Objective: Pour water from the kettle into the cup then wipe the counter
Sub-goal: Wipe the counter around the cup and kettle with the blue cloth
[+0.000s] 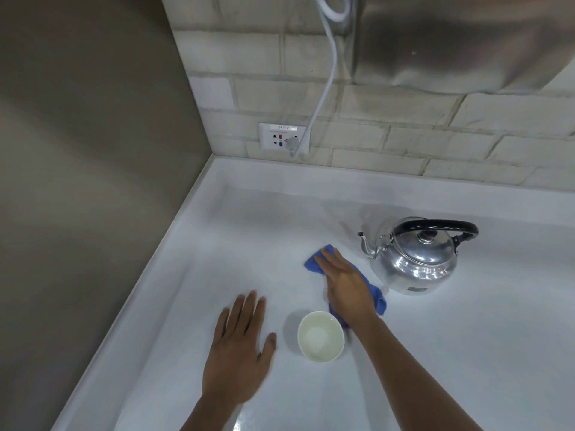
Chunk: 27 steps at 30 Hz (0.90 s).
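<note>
A shiny metal kettle [415, 259] with a black handle stands upright on the white counter [466, 337], spout pointing left. A pale cup [320, 336] with water in it sits near the front, between my hands. My right hand [345, 284] lies flat on a blue cloth [312, 262], pressing it onto the counter just left of the kettle and behind the cup. My left hand [239, 346] rests flat on the counter left of the cup, fingers apart, holding nothing.
A brick wall runs along the back with a wall socket [283, 138] and a white cable [326, 76] plugged into it. A beige wall bounds the counter's left side. A grey cloth [451, 42] hangs at the upper right.
</note>
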{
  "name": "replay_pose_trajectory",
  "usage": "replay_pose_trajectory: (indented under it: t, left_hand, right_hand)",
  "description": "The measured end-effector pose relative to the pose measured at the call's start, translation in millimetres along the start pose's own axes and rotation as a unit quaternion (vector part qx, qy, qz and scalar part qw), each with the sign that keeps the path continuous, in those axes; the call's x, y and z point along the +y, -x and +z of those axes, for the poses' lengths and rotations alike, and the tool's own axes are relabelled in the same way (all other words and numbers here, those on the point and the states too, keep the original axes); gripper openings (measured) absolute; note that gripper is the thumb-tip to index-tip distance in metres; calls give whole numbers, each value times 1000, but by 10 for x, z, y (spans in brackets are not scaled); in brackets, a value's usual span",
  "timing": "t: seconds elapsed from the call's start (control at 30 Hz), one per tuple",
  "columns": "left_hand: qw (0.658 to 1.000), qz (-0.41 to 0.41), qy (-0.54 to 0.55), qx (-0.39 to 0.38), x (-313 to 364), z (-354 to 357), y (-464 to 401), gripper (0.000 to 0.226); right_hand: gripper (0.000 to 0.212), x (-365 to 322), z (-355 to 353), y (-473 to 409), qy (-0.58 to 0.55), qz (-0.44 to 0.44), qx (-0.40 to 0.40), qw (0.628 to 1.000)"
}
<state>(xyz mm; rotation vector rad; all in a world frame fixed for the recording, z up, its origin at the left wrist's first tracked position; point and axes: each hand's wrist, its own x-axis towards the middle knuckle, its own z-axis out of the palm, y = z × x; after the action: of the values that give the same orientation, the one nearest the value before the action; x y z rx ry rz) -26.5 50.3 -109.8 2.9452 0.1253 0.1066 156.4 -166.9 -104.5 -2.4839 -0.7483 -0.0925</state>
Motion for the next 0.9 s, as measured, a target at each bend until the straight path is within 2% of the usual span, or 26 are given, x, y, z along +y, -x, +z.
replay_pose_trajectory:
  t: [0.1,0.2,0.33,0.43,0.5,0.57,0.7,0.77,0.8,0.83,0.9]
  left_hand:
    - [1000,-5,1,-4,20,-25,-6,69]
    - [1000,-2,-1,-2,17,-22,5,69]
    - [1000,0,0,0,13,-26,6,68]
    - [1000,2,0,3,22,-26,10,69]
    - [1000,2,-3,2,20,-35,11,69]
    - [1000,0,-5,0,21,-48,13,69]
    - [1000,3,-12,-9,23,-54,5,69]
    - [1000,4,-15,-4,17,-51,1,69]
    - [1000,4,-14,-5,17,-54,3,69]
    - [1000,5,-13,-8,17,-60,5,69]
    - [1000,6,-11,-5,14,-57,11,69]
  right_hand:
    - [49,131,49,-292,15,15,6,1000]
    - [50,45,83,-298,19,23,-1,1000]
    - [54,49,128,189,66,-94,-65,991]
    - [60,61,-1,611,11,-35,-73,997]
    - [67,65,-44,606,21,20,-33,999]
    - [73,29,-72,422,52,39,-13,998]
    - [53,-59,-60,134,27,106,-4,994]
    - [52,-147,-76,214,65,92,-32,993]
    - [59,-183,-91,316,69,70,-38,994]
    - [66,-204,-101,461,56,56,-50,996]
    - [65,-254,-149,772,32,67,-49,996]
